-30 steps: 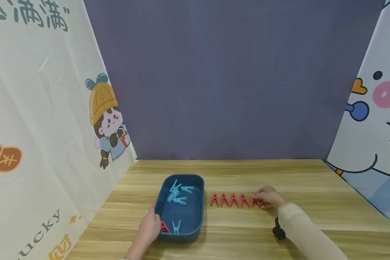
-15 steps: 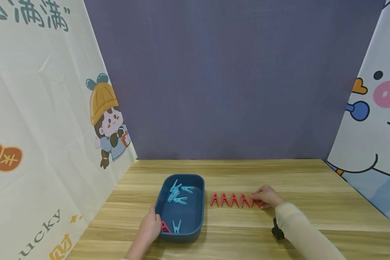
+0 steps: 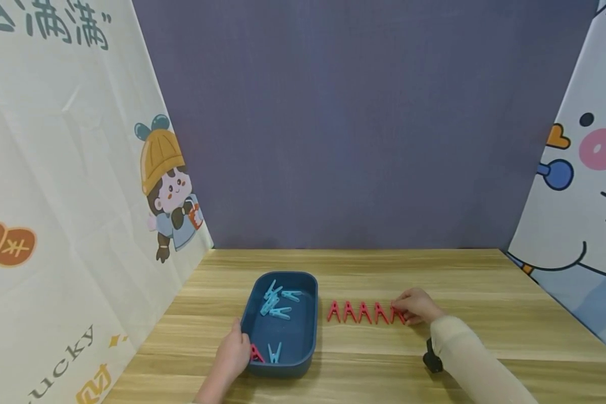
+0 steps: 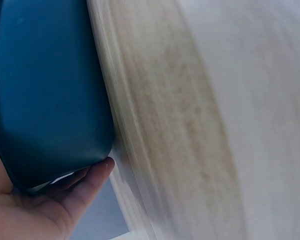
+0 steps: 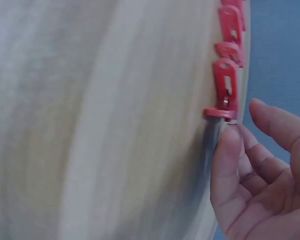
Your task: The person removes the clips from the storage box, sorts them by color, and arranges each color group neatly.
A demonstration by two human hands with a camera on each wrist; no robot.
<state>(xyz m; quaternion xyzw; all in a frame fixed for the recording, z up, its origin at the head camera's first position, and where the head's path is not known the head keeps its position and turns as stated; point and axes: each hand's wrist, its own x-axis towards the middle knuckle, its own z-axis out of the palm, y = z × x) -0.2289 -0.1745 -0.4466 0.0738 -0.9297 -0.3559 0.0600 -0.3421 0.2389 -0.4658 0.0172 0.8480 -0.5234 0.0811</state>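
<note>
A dark blue plastic box point(image 3: 285, 367) stands left of centre on the wooden table. My left hand point(image 3: 232, 350) grips its near left corner, with the thumb over the rim; the left wrist view shows the fingers point(image 4: 92, 185) beneath that corner. Several light blue clothespins point(image 3: 270, 303) lie inside, most at the far end, and a red clothespin point(image 3: 256, 353) lies beside my left fingers. Right of the box, several red clothespins point(image 3: 363, 312) form a straight row. My right hand point(image 3: 416, 306) pinches the rightmost red clothespin point(image 3: 396, 314), partly hidden by the fingers.
The wooden table point(image 3: 353, 381) runs back to a plain grey-purple cloth point(image 3: 353, 129). Printed cloths hang at the left point(image 3: 81, 185) and right. A black device point(image 3: 432, 359) hangs under the right wrist, by the pale sleeve point(image 3: 469, 353).
Almost nothing differs. My right hand makes only tiny shifts at the rightmost red clothespin; my left hand, the box and the row stay in place.
</note>
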